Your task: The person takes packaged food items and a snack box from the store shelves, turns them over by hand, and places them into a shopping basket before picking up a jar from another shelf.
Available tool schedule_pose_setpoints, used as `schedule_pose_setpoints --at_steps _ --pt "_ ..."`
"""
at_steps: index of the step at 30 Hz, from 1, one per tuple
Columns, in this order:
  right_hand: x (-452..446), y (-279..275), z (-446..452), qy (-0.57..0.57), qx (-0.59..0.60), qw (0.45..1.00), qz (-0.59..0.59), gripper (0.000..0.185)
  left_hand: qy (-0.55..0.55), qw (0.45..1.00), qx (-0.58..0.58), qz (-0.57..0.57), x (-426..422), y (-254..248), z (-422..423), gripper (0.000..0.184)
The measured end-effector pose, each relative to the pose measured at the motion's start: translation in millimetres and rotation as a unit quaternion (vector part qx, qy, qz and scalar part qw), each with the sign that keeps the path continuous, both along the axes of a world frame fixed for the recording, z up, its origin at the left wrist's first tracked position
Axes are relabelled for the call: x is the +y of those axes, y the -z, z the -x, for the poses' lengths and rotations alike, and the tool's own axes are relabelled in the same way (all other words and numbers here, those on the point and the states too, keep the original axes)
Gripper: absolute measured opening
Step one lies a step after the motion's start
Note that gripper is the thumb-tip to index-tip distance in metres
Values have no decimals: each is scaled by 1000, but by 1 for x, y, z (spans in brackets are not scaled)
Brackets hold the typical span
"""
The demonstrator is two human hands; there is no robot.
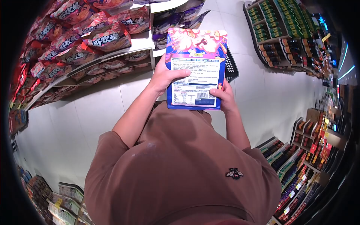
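A blue and pink printed food packet (197, 48) is held upright in front of my chest, its back side with small print, a table and a barcode facing me. My left hand (167, 75) grips its left edge, the thumb lying across the text. On the lower right edge, my right hand (224, 96) is closed round the packet with the thumb near the barcode. The other fingers of both hands are mostly hidden behind it. Partly covered by the packet, a black perforated basket (232, 66) shows just to the right.
At the left, a white-edged shelf (140, 47) carries many red bags (108, 36), with dark purple bags (191, 13) beside it. Racks of green cans (264, 18) and dark bottles (290, 47) stand at upper right. More stocked shelves (292, 168) line the lower right, above pale floor tiles (101, 131).
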State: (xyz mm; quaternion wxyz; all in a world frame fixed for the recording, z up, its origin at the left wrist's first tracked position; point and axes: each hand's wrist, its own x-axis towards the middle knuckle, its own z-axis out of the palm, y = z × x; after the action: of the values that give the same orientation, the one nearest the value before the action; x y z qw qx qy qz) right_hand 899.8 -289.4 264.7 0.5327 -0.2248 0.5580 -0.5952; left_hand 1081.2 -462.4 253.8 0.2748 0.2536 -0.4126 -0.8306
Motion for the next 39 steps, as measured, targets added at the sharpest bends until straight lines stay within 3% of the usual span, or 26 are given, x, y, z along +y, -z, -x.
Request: schedule_pose_setpoints --at_steps 5,11,14,17,20,21,25,31,39 --pt "-2 5 -7 -5 -23 1000 17 66 -69 997 -30 3 -2 -3 -5 64" --pt "-8 15 -4 -20 -66 997 28 67 -109 993 -43 -9 -1 9 -8 43" --pt "-9 17 -5 -16 -81 996 27 66 -132 990 23 -53 -1 7 -11 33" --pt "-9 21 -4 -13 -114 993 29 64 -117 988 58 -79 -3 0 -16 36" --pt "-8 29 -2 -1 -158 987 39 62 -71 992 98 -22 -1 2 -22 48" --pt "-8 28 -3 2 -161 986 47 61 -31 994 98 26 -1 1 -25 65" --pt "-5 27 -2 6 -158 985 66 59 15 995 93 32 10 -5 -27 81" --pt "-6 31 -1 8 -177 981 74 57 13 993 102 61 13 -4 -31 87" --pt "-13 29 -5 8 -177 981 83 56 -12 989 148 -7 15 1 -38 83"
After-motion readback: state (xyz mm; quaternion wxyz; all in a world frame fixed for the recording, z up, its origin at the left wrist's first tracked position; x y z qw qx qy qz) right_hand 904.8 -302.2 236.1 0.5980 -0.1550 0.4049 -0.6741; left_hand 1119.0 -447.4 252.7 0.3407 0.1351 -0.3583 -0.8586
